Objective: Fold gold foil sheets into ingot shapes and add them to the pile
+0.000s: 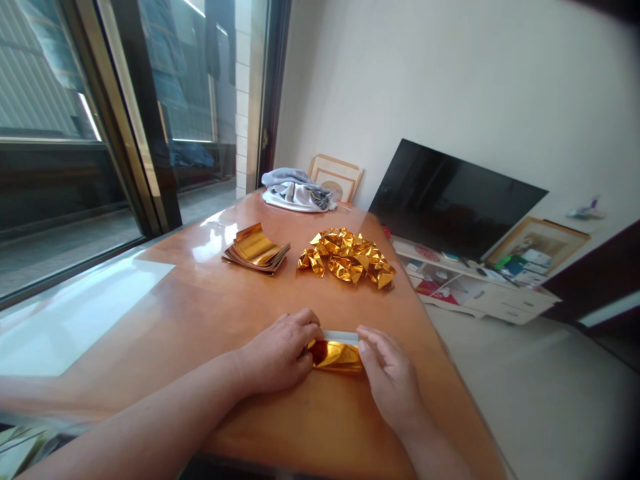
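Note:
Between my hands, near the front of the table, is a sheet of gold foil paper (pixel 337 356) with a pale strip folded along its far edge. My left hand (pixel 287 348) grips its left end with the fingers curled over. At the right end, my right hand (pixel 390 373) pinches the paper between thumb and fingers. Farther off to the left lies a stack of gold foil sheets (pixel 257 248), slightly curled. A pile of folded gold foil pieces (pixel 350 255) sits beyond my hands, to the right of the stack.
The brown table (pixel 240 300) has its right edge beside my right arm. A bundle of grey-white cloth (pixel 297 190) and a framed picture (pixel 337 177) are at the far end. Sliding windows (pixel 125 120) border the left; a television (pixel 457 200) stands above a white cabinet (pixel 475 293) at right.

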Demonstrator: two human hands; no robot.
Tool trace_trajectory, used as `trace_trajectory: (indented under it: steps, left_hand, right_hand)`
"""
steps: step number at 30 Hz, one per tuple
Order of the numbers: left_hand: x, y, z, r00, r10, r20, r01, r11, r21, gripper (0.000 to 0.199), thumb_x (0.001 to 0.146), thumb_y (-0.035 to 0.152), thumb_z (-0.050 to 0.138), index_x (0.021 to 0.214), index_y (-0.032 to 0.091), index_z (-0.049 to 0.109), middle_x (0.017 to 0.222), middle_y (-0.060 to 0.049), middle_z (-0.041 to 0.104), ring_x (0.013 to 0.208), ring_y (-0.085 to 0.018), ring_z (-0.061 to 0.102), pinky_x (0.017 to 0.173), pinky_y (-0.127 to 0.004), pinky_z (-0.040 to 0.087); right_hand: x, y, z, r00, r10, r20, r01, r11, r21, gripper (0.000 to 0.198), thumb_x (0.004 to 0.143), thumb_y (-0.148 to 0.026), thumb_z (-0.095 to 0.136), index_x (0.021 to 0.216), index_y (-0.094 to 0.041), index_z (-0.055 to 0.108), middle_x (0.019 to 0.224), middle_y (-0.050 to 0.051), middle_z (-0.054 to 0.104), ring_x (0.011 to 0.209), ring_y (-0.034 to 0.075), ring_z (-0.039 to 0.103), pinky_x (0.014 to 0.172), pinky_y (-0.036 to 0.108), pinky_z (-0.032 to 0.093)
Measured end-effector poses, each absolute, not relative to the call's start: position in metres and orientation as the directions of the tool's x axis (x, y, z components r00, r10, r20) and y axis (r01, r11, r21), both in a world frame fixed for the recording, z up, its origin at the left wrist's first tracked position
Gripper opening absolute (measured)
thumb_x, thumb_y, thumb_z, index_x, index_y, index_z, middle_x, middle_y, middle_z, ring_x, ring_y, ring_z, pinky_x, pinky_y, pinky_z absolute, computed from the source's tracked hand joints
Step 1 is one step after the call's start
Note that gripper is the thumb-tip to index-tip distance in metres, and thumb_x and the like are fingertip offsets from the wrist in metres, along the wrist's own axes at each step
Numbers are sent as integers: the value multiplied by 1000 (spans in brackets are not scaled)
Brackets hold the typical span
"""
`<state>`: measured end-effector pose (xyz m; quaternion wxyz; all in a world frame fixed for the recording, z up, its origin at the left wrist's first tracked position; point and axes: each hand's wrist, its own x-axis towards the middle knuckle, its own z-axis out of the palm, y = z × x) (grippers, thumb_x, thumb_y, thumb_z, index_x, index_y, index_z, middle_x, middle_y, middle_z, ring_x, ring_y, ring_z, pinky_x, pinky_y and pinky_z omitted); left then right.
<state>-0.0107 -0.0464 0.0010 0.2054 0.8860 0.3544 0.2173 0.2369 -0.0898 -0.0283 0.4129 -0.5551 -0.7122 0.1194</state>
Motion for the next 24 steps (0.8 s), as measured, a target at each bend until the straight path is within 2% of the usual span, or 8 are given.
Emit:
trace_trajectory:
  steps: [3,6,12,15,18,21,24]
  left_hand:
    - [-11,-46,-1,645,725,241,533,-653,538,30,74,9,54,98,23,62,107,-5,58,94,-20,59,89,-33,48]
    - [-11,-46,-1,628,742,235,538,-632,558,28,73,9,53,97,23,60,105,-4,58,91,-20,58,86,-32,48]
    - [-9,-48,1,595,781,190,562,-574,596,20,77,12,53,94,23,55,99,-2,58,88,-19,57,79,-31,47]
    - [-8,-46,2,579,794,184,575,-558,598,14,80,16,54,92,23,53,97,-2,58,85,-19,55,77,-31,46]
    - [-7,-45,5,584,789,191,575,-568,590,10,81,16,53,88,23,51,94,-1,59,81,-18,54,75,-30,44]
    - [-5,-45,9,609,767,201,565,-597,570,13,80,10,49,84,22,49,92,-1,60,78,-17,53,76,-30,42]
    - [-4,-45,13,628,751,204,568,-621,539,16,77,7,48,83,22,48,92,0,60,80,-17,52,77,-31,41]
  right_hand:
    - [243,-83,-28,83,928,363,614,239,-752,31,96,-40,55,118,-23,69,122,9,70,114,25,65,101,42,51]
    - [246,-81,-18,118,969,217,519,126,-845,36,94,-43,57,122,-22,67,124,10,70,113,26,66,100,41,52]
    - [252,-81,19,-55,998,-35,422,-9,-907,41,93,-40,60,130,-22,61,137,10,63,127,24,59,109,39,44]
    - [257,-74,35,-142,988,-59,417,6,-909,44,92,-38,61,133,-22,60,138,10,62,126,23,58,109,37,44]
    - [260,-59,41,-184,983,-25,462,64,-885,39,93,-38,58,128,-21,63,125,7,69,114,22,64,98,34,49]
    - [257,-41,34,-210,978,-12,536,105,-837,28,93,-36,55,107,-18,71,97,4,74,89,19,66,78,29,50]
    - [252,-30,16,-225,974,-25,587,115,-801,18,87,-31,61,90,-16,71,82,1,71,75,15,61,67,24,46]
